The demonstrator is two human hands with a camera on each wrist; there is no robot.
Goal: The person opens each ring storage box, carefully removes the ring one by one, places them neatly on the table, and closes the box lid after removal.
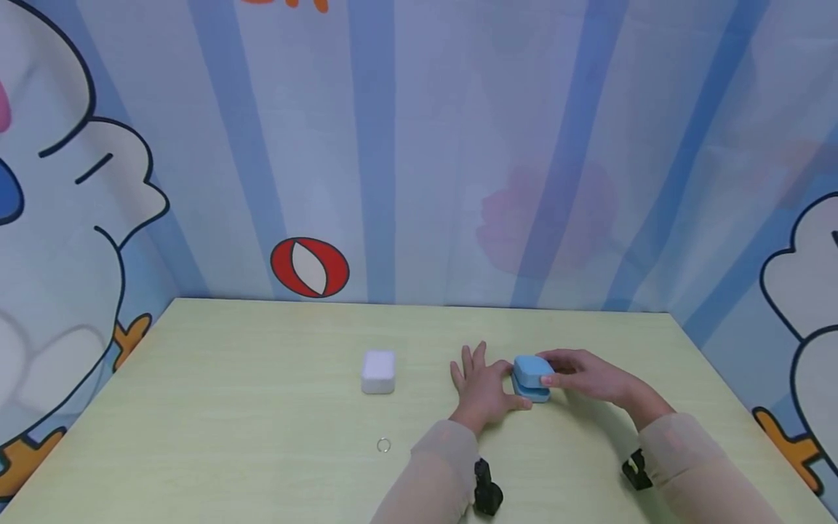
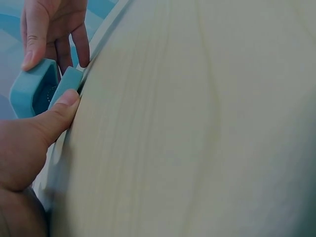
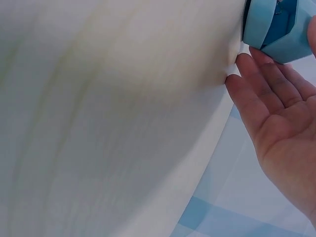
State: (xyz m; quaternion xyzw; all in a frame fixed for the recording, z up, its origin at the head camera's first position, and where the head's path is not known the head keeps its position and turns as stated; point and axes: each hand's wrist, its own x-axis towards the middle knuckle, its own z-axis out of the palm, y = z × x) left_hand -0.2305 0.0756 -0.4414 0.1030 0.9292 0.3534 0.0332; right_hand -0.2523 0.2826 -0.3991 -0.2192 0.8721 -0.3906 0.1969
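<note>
A small light-blue jewelry box [image 1: 532, 380] sits on the table, its lid raised partway from the base. My left hand [image 1: 483, 393] holds the base from the left, the thumb at the front edge and the other fingers spread out behind. On the right, my right hand [image 1: 583, 375] grips the lid [image 2: 30, 91], thumb at the front and fingers behind. Through the gap, the left wrist view shows a thin beaded chain [image 2: 51, 93] inside. In the right wrist view the fingers [image 3: 261, 94] of the right hand reach down beside the box.
A white rounded box [image 1: 378, 372] stands left of my hands. Nearer to me lies a thin metal ring [image 1: 383, 445] on the pale wooden table [image 1: 262, 422]. A printed blue-striped curtain [image 1: 425, 160] rises behind the table's far edge.
</note>
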